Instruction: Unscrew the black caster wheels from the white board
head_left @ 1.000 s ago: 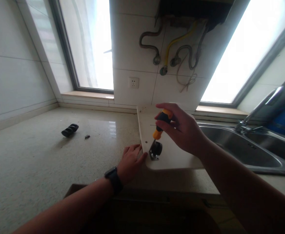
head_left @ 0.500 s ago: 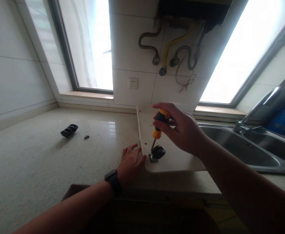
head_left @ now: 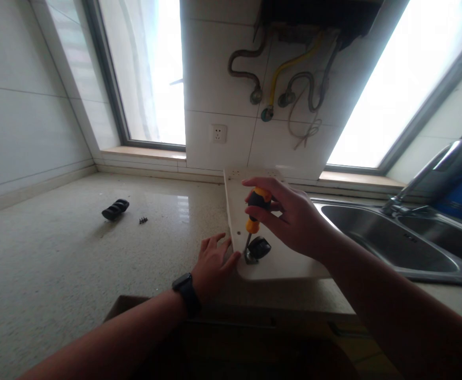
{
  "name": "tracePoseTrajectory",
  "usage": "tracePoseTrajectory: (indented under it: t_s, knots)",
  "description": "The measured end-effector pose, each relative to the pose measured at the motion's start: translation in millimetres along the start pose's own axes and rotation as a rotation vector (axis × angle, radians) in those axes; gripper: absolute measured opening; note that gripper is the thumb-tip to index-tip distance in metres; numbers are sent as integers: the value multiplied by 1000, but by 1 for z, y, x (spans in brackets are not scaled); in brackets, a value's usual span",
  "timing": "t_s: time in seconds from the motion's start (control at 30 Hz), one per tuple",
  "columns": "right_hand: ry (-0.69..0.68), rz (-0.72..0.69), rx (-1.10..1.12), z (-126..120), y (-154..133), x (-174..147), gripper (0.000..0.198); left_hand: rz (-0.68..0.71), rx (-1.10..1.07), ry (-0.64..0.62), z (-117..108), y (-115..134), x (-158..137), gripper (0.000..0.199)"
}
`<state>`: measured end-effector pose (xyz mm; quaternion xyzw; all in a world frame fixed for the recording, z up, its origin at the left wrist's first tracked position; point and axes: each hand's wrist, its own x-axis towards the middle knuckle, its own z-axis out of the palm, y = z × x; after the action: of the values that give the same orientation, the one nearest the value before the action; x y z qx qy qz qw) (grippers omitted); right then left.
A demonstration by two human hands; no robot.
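Note:
My right hand (head_left: 290, 214) grips a yellow-and-black screwdriver (head_left: 259, 199) from above, its shaft slanting down to the metal plate of a black caster wheel (head_left: 260, 247). The tip meets the plate's left side, though the screw there is too small to make out. The caster stands at the near left corner of a white board (head_left: 290, 257) lying on the counter. My left hand (head_left: 214, 264), a dark watch on its wrist, rests with fingers spread along the board's left edge, thumb touching the corner.
On the counter (head_left: 57, 253) to the left lie black casters (head_left: 115, 209) and several small screws (head_left: 143, 220). A steel double sink (head_left: 389, 243) with a faucet (head_left: 424, 174) is at the right. Behind are a wall socket (head_left: 218, 133) and hoses (head_left: 247, 74).
The screwdriver has come slightly more upright and lower, its tip moving down along the caster plate with my right hand. My left hand keeps its place on the board. The view has shifted slightly.

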<state>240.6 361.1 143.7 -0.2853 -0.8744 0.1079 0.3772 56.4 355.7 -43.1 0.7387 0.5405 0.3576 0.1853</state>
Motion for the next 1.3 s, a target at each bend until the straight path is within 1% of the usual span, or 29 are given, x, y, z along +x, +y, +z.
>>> tracePoseTrajectory:
  t_s: [0.17, 0.4, 0.47, 0.6, 0.7, 0.83, 1.0, 1.07, 1.2, 1.3]
  knots:
    - [8, -24, -52, -1, -6, -1, 38, -9, 10, -14, -1, 1, 0, 60]
    - [86, -171, -250, 3, -14, 2, 37, -6, 26, -3, 0, 1, -1, 60]
    - [76, -184, -274, 4, -18, 3, 39, -7, 38, 1, -1, 2, -1, 60]
    - [9, -199, -270, 6, -24, 4, 45, -9, 49, -5, -2, 5, -1, 60]
    - [22, -214, -276, 8, -25, 4, 43, -9, 51, -10, -2, 5, -1, 61]
    - [72, -176, -315, 8, -27, -1, 33, 3, 38, -2, -2, 3, -1, 59]
    - [34, -106, -347, 5, -31, -5, 23, 18, 41, 7, -1, 2, -1, 53]
    - [25, -103, -356, 3, -31, -5, 24, 21, 48, 12, -1, 2, -1, 52]
    - [11, -110, -358, -2, -33, -5, 34, 40, 62, 30, 0, 1, -1, 46]
    - [6, -90, -344, -5, -35, -7, 33, 75, 81, 49, 0, 1, -1, 40]
